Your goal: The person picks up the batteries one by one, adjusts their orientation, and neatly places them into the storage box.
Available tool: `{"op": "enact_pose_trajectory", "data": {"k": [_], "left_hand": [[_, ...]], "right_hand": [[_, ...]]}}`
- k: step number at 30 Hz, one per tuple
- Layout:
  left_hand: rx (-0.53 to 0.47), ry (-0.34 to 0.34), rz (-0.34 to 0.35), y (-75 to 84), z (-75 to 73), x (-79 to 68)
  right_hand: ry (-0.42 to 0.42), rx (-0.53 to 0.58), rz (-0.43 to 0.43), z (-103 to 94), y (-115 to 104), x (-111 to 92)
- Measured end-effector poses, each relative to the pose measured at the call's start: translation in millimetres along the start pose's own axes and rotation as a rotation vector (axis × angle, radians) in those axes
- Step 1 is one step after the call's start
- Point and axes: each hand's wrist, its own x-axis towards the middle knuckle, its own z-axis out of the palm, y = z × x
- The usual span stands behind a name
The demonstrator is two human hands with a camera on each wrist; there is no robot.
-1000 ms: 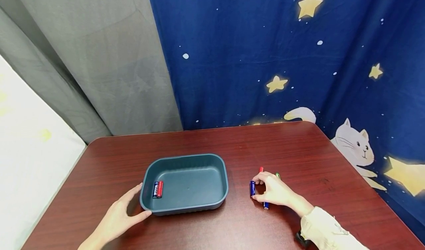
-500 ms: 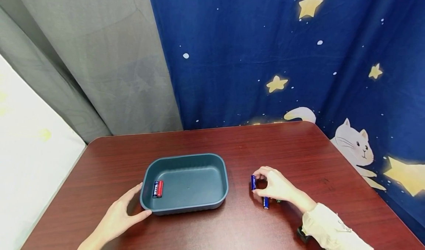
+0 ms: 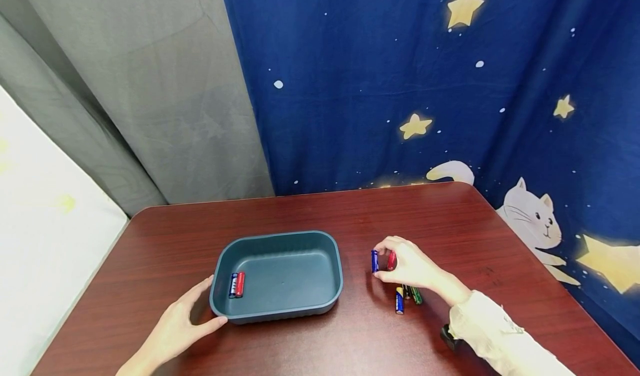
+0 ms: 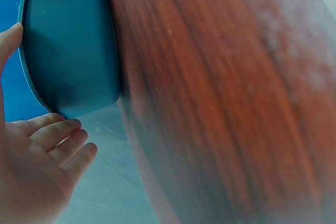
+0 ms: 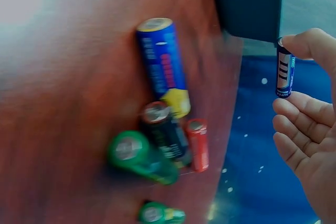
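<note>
In the head view my right hand (image 3: 412, 265) pinches a small blue battery (image 3: 375, 261) by its ends, between thumb and fingertips. The right wrist view shows that battery (image 5: 284, 72) with a pale label stripe. Behind the hand's gap is a red battery (image 3: 391, 260). Nearer me lie a blue-and-yellow battery (image 3: 399, 301), a dark one (image 5: 167, 135) and a green one (image 3: 416, 295). My left hand (image 3: 175, 326) touches the left end of a dark teal plastic basin (image 3: 290, 284), its fingers nearly straight. Inside lie a blue-and-white battery (image 3: 233, 285) and a red battery (image 3: 240, 284), side by side.
Everything stands on a reddish-brown wooden table (image 3: 345, 215). A smaller green battery (image 5: 160, 213) shows low in the right wrist view. Beyond the table's far edge hang a grey curtain (image 3: 200, 115) and a blue star-patterned curtain (image 3: 350, 115).
My right hand has lifted the blue battery and moved it away from me, slightly left, uncovering the other batteries. My left hand and the basin stay put.
</note>
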Motion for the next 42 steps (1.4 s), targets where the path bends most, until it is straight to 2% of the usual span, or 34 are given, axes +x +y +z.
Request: {"op": "enact_pose_trajectory", "data": {"k": [12, 17, 28, 34, 42], "left_hand": [[-0.007, -0.006, 0.000, 0.1, 0.5, -0.6], [-0.011, -0.008, -0.009, 0.1, -0.1, -1.2], [-0.009, -0.013, -0.020, 0.5, -0.6, -0.5], [-0.004, 0.008, 0.006, 0.7, 0.2, 0.3], [0.004, 0.001, 0.000, 1.6, -1.0, 0.0]], "right_hand": [[0.021, -0.025, -0.023, -9.5, -21, 28], [0.023, -0.016, -0.059, -10.1, -30, 39], [0.023, 0.079, -0.100, -2.2, -47, 66], [-0.002, 0.122, -0.108, 2.8, -62, 79], [-0.008, 0.143, -0.143, 17.9, -78, 96]]}}
